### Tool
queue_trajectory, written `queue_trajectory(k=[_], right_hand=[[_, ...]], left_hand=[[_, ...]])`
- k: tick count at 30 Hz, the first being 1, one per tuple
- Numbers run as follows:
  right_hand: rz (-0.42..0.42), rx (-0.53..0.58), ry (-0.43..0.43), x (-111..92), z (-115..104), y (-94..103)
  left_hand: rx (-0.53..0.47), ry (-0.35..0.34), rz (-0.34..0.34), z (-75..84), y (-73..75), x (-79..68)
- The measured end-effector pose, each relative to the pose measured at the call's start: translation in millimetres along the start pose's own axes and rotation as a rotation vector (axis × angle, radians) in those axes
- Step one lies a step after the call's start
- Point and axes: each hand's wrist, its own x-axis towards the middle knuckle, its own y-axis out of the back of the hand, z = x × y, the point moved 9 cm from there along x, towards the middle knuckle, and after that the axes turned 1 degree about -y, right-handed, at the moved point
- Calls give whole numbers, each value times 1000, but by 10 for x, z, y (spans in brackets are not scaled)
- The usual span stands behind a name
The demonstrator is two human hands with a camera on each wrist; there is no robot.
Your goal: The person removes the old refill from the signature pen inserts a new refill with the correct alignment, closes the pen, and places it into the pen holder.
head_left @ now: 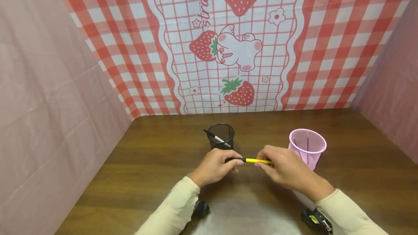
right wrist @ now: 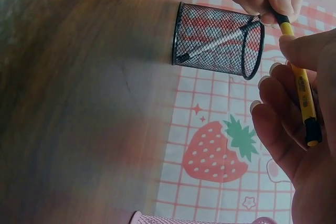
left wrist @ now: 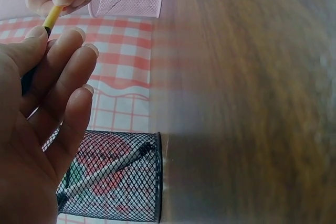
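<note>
A slim, cylindrical yellow pen [head_left: 252, 160] with dark lettering and a black section at one end is held nearly level, off the tabletop. The left hand [head_left: 215, 166] pinches the black section; the right hand [head_left: 287, 169] pinches the yellow barrel. Between them the black and yellow parts meet in line. Near the pen's other end, a black band [right wrist: 313, 131] circles the barrel, leaving a short yellow tip.

Strawberry-print cloth [head_left: 235, 46] behind brown table [head_left: 137, 169], between pink drapes [head_left: 58, 97].
</note>
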Motion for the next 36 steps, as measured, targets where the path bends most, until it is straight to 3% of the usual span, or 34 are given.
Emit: queue_trajectory(k=[16, 26, 36], right_hand=[[7, 10, -10, -15, 2, -2], [63, -42, 12, -10, 7, 38], [4, -37, -24, -13, 28, -5]], left_hand=[[27, -23, -8, 35, -1, -11], [13, -38, -7, 42, -3, 1], [-41, -58, 1, 62, 9, 4]])
